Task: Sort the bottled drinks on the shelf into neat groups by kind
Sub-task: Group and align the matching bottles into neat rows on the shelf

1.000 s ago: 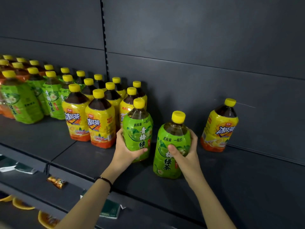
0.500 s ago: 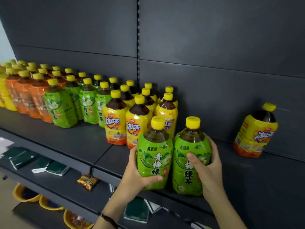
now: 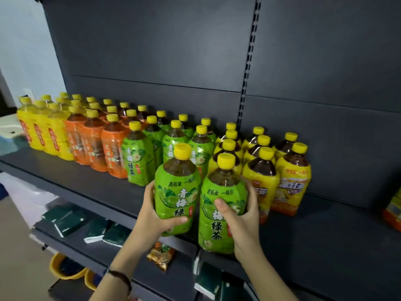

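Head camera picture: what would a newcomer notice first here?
At centre front, the left hand grips a green tea bottle and the right hand a second green tea bottle, both yellow-capped. Behind, the dark shelf carries colour blocks left to right: yellow bottles, orange bottles, green bottles, yellow-label bottles.

Glossy plastic bottles (image 3: 176,192), matt shelf (image 3: 82,183)

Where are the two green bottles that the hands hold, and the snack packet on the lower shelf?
Left held green bottle (image 3: 176,192): head view, on its front label.
Right held green bottle (image 3: 224,190): head view, on the label above the thumb.
Snack packet (image 3: 161,256): head view, on the wrapper's middle.
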Available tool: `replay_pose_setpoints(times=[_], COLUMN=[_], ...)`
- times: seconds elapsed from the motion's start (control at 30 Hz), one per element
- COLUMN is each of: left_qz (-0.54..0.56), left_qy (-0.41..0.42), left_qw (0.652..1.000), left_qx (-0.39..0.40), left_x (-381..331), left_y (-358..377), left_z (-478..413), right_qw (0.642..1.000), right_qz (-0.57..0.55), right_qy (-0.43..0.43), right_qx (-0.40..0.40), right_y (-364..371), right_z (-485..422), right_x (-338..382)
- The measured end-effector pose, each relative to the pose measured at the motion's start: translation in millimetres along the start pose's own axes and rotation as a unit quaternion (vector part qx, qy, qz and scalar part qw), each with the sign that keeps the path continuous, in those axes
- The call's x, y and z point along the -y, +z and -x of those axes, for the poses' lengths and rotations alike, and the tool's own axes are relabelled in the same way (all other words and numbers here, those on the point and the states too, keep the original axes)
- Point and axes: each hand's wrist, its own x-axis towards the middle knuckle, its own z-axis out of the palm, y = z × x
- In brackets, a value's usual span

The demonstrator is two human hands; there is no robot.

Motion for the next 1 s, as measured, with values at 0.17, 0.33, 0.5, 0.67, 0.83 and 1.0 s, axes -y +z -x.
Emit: replay_pose_setpoints(times=[0.17, 0.33, 0.5, 0.67, 0.83, 1.0], left_qz=[-0.021, -0.135, -0.181, -0.151, -0.188, -0.323], left_qy=[-0.033, -0.053, -0.020, -0.006, 0.003, 0.066], left_qw=[0.999, 0.989, 0.983, 0.988, 0.982, 0.935], left_qx=[0.008, 0.019, 0.022, -0.018, -0.027, -0.131], left_x=[36, 52, 54, 57, 70, 71], left_y=[-41, -73, -73, -61, -58, -79], left_z=[-20, -52, -82, -103, -116, -105], right_qw=[0.998, 0.996, 0.992, 0.982, 0.966, 0.964], right_qz=[0.045, 0.085, 0.100, 0.121, 0.140, 0.156], right_qy=[-0.015, -0.002, -0.024, -0.037, -0.048, -0.037], right_qx=[-0.030, -0.029, -0.070, -0.141, -0.213, -0.212], right_y=[57, 81, 95, 110, 128, 133], right_z=[-6, -27, -36, -45, -55, -57], right_x=[-41, -53, -69, -76, -87, -95])
